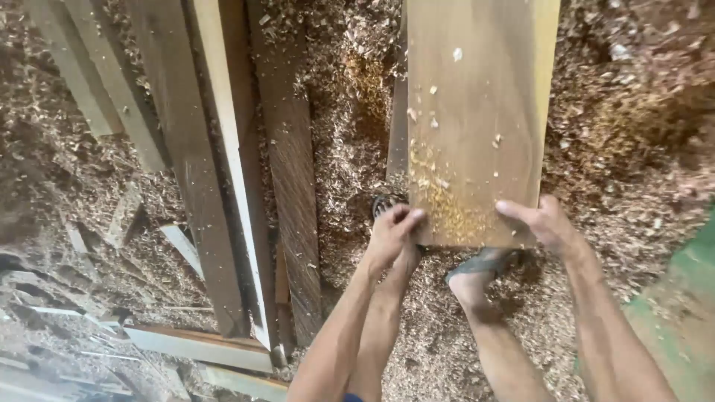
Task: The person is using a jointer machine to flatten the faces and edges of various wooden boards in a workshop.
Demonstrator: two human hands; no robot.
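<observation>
A wide, smooth wooden board (477, 104) runs from the top of the view down to my hands, with wood shavings scattered on its near end. My left hand (392, 234) grips the board's near left corner. My right hand (545, 221) grips its near right corner, thumb lying on top. Below the board's end I see my two legs and feet in sandals (477, 269) standing on sawdust.
Several long planks (223, 171) lie side by side on the left, on a floor thick with sawdust and shavings (633, 134). Offcuts (201, 346) lie across at bottom left. A green surface (681, 313) shows at the right edge.
</observation>
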